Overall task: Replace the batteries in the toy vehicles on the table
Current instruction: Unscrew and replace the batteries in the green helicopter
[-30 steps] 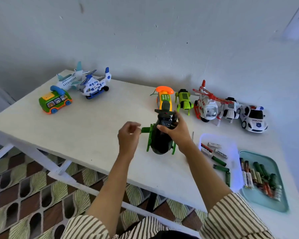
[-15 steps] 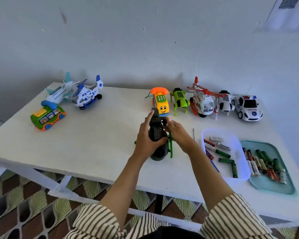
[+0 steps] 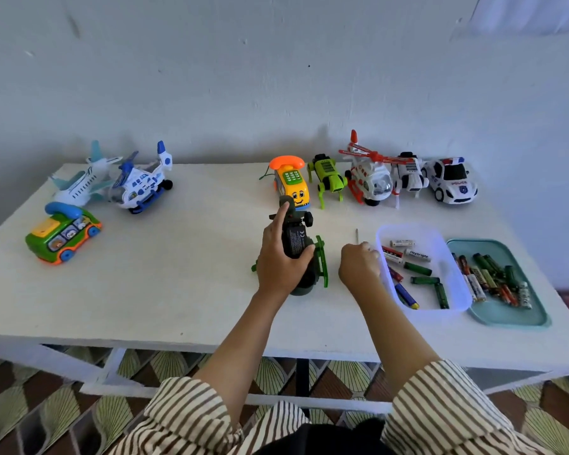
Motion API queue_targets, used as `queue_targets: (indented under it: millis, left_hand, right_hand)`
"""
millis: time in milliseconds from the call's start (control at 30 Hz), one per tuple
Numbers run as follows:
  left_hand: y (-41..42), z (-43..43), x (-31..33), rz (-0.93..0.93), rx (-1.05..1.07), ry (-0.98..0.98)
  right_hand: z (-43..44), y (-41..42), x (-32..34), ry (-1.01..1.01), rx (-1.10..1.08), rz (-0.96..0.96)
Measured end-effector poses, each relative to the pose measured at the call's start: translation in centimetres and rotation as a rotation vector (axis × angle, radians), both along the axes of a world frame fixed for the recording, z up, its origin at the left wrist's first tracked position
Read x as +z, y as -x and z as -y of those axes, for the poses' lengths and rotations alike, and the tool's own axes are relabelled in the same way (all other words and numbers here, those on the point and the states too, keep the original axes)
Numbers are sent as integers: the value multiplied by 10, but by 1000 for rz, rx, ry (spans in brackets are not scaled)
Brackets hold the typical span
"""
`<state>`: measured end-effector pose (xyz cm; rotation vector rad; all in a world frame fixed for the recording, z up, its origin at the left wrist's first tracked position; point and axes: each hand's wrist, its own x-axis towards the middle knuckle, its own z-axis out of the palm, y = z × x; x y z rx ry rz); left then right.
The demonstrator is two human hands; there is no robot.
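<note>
Two hands now do separate jobs: the left hand (image 3: pixel 278 257) wraps round the dark green toy helicopter (image 3: pixel 298 241) at the centre of the frame, thumb on its right side and forefinger stretched up toward the tail, holding it belly-up on the table (image 3: pixel 178 274). The right hand (image 3: pixel 358 266) sits just right of it with fingers curled, at the near end of a thin screwdriver (image 3: pixel 357 234) lying on the tabletop. The handle is hidden under the knuckles, so I cannot tell whether the fingers have closed on it. Half a second ago both hands were on the toy; the right has since let go and moved to the tool, which suggests the battery cover is about to be unscrewed and no cell has yet been swapped in this one. A second ago the roles were reversed, the right hand holding the toy and the left free. Just beyond the right hand is the clear tray (image 3: pixel 454 274) with loose batteries (image 3: pixel 418 267), and at lower right the teal tray (image 3: pixel 506 318) holds more. Along the wall wait the yellow phone car (image 3: pixel 293 185), green robot dog (image 3: pixel 329 180) and police car (image 3: pixel 452 182), unmoved.
</note>
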<state>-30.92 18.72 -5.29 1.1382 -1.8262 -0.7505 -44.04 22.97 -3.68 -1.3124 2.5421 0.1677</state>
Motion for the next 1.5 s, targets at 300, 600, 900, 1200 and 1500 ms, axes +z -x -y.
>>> queue_targets:
  millis: [300, 600, 900, 1200, 1500]
  left_hand:
    - [0, 0, 2, -15, -49, 20]
    - [1, -2, 5, 25, -13, 5]
    - [0, -6, 7, 6, 22, -4]
    - [0, -5, 7, 30, 30, -18]
    - [-1, -6, 7, -9, 38, -43]
  right_hand:
    - [1, 13, 35, 998, -82, 447]
    - [-5, 0, 81, 1391, 233, 543]
    - [-9, -17, 74, 1341, 335, 571]
    - [-11, -17, 72, 1311, 319, 627]
    - [-20, -1, 101, 955, 487, 915]
